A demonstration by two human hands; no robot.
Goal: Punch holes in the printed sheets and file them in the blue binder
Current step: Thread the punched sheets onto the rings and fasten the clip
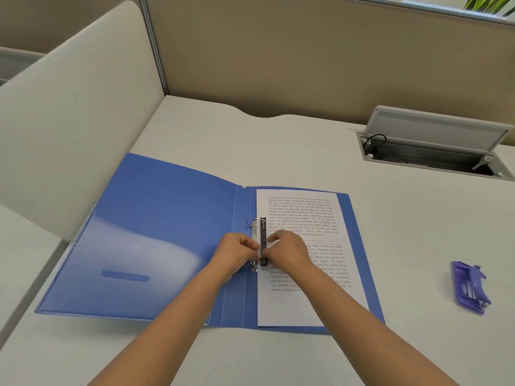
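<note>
The blue binder (156, 232) lies open flat on the desk. Printed sheets (306, 274) lie on its right half, threaded on the ring mechanism (252, 222) by the spine. A black clamp bar (263, 232) lies over the sheets' left margin. My left hand (237, 253) pinches the lower ring from the left. My right hand (288, 253) grips the clamp bar from the right, fingers curled over it. The two hands almost touch. The lower ring is mostly hidden by my fingers.
A purple hole punch (469, 286) lies on the desk (306, 151) to the right of the binder. An open cable hatch (434, 151) sits at the back right. A cream partition panel (69, 121) rises on the left, close to the binder's cover.
</note>
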